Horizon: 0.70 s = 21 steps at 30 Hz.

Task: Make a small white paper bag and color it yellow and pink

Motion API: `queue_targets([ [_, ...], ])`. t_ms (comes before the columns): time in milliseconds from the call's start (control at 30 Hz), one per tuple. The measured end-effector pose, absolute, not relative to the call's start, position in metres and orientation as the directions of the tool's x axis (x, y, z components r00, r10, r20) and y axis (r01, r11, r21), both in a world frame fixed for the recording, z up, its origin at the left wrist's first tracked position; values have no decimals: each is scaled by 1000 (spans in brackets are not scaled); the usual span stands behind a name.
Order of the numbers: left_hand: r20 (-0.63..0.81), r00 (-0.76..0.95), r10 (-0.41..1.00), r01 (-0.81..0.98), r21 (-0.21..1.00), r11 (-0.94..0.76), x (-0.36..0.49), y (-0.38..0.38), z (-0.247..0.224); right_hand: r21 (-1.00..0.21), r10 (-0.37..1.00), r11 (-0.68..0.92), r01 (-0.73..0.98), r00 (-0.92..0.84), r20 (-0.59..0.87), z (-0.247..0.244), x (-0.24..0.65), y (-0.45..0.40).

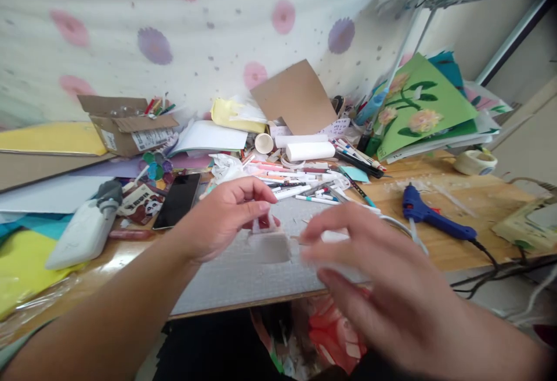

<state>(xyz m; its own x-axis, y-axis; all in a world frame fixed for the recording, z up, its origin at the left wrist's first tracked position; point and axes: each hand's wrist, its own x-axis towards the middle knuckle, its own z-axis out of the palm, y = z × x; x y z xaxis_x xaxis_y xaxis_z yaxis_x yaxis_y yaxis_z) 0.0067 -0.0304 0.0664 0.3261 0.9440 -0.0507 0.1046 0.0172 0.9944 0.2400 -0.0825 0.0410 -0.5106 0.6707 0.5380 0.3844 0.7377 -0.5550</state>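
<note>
My left hand (230,213) reaches in from the left, its thumb and fingers pinched on the upper part of a small greyish-white piece (270,246). That piece is blurred, with a flat lower part and narrow upright bits at its top, over the grey board (217,288). To the right of it, my right hand (369,271) is smeared by motion, its fingers curved and spread apart. Nothing shows between the right fingers. A pale thing lies behind the right fingertips, too blurred to name.
Pens and markers (300,181) lie heaped behind the hands. A phone (177,200) and a white bottle (85,233) are at the left. A blue glue gun (435,216) with a black cord lies right. Cardboard box (130,131) and green flower sheet (424,102) stand behind.
</note>
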Motion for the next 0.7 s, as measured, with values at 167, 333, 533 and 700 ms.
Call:
queue_targets([
  [167,-52,371,927,21,999,48,17,-34,60,-937,885,256,239,-448,128,32,219,-57],
  [333,-45,400,916,-89,992,88,19,-31,52,-978,939,74,193,-345,3,8,202,-56],
  [533,15,324,946,-141,990,33,2,-32,49,-967,949,47,249,-314,-35,3,210,-57],
  [700,-1,282,959,-223,972,67,-7,-43,46,-971,958,13,238,-281,-57,3,224,-56],
])
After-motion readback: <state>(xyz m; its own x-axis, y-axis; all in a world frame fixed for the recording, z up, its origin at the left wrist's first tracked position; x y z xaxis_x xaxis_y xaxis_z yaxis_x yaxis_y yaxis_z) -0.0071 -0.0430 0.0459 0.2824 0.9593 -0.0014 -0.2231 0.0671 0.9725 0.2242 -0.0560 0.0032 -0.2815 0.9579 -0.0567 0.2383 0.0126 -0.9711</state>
